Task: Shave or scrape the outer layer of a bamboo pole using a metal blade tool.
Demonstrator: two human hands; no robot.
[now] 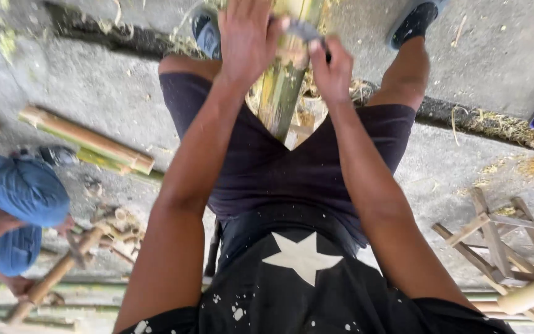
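Pole: I see a green-yellow bamboo pole (282,93) running between my knees, its near end low between the thighs, its far end toward the top edge between my two feet.
Left hand: my left hand (246,37) lies over the pole's upper part from the left, fingers curled onto it and onto the back of the blade; holding the pole there.
Right hand: my right hand (330,71) is closed in a fist on the handle of a dark blade (304,29), just right of the pole and touching it.
Blade: it lies across the pole near the top, between the two hands; its edge is hidden by fingers, so I cannot tell how deep it sits.
Hands to pole: both are on the far part, close together, left slightly farther from me than right.
Shavings: pale strips (316,93) around the pole on the floor.
Floor: grey concrete (94,80), with a short bamboo piece (88,141) to my left.
Other person: in blue (16,198) at left, working on another stick (57,275).
Frame: wooden, at right (502,241).
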